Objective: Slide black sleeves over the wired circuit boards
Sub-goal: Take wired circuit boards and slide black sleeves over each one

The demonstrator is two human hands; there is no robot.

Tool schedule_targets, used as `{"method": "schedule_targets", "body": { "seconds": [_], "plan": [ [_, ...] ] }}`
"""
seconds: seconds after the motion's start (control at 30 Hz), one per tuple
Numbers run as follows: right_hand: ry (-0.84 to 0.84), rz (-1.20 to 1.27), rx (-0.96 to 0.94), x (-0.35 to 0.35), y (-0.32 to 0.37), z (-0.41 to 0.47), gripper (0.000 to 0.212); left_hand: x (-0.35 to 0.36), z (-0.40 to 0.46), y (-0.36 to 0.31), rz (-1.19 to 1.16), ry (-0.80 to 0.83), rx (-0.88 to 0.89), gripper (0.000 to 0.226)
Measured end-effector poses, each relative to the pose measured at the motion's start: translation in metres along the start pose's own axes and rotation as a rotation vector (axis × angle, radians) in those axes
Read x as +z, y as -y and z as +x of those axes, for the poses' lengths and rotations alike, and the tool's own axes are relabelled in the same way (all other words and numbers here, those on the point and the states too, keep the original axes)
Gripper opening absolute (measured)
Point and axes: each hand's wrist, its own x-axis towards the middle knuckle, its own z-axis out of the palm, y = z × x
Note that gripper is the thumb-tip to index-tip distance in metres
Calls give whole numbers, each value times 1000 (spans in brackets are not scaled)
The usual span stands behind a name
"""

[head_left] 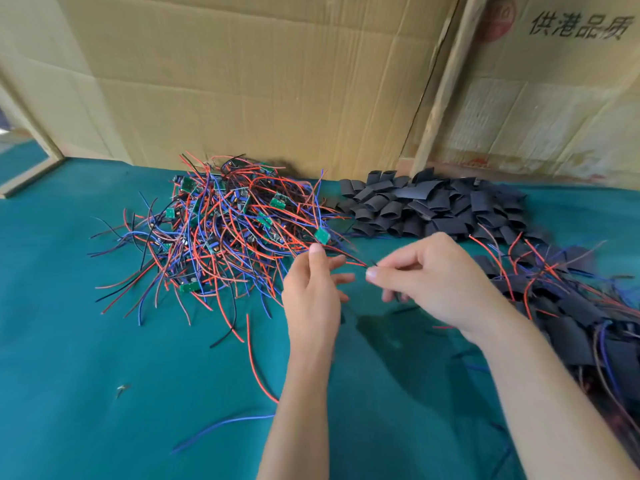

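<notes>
Green boards [221, 216] mostly lie bare, some sleeved [568, 306], while our left hand [311, 289] and right hand [436, 282] pinch wires [353, 262].

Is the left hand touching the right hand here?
Apart. The head view shows green cloth between the left hand and the right hand, which pinches thin wires.
</notes>
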Motion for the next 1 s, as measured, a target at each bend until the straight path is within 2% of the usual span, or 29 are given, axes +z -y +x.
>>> {"method": "schedule_targets", "body": {
  "seconds": [0.07,0.13,0.2,0.3,0.4,0.5,0.53,0.6,0.67,0.73,0.77,0.83,0.87,1.0],
  "plan": [
    [96,-37,-16,-7,1,-16,19,2,-1,-4,-180,76,-94,29],
    [170,-202,-56,-8,3,-28,20,4,-2,-4,-263,130,-151,22],
    [246,-334,-88,-6,8,-33,21,3,-2,-3,-246,162,-155,16],
    [442,-397,-38,-9,17,-34,10,2,-3,-2,-219,174,-145,9],
    [670,-400,43,-14,23,-32,1,1,-2,-3,-178,166,-141,16],
    [858,-383,111,-21,27,-27,23,3,-4,-2,-145,226,-110,29],
    [872,-362,141,-26,28,-23,30,3,-4,-2,-135,248,-91,29],
    [716,-331,158,-36,24,-4,30,5,-5,-1,-116,281,-55,27],
    [337,-336,146,-43,11,28,16,7,-5,0,-116,308,-35,23],
    [-45,-441,150,-45,-4,63,2,9,-6,1,-108,337,-24,21],
    [-144,-494,177,-42,-10,78,12,9,-7,1,-97,353,-19,22],
    [-186,-552,240,-35,-22,100,33,9,-6,3,-73,377,-12,24],
    [-199,-573,264,-31,-26,108,37,9,-6,4,-65,383,-13,25],
    [-324,-655,297,-11,-37,124,28,8,-6,4,-59,397,-15,28]
  ]
}}
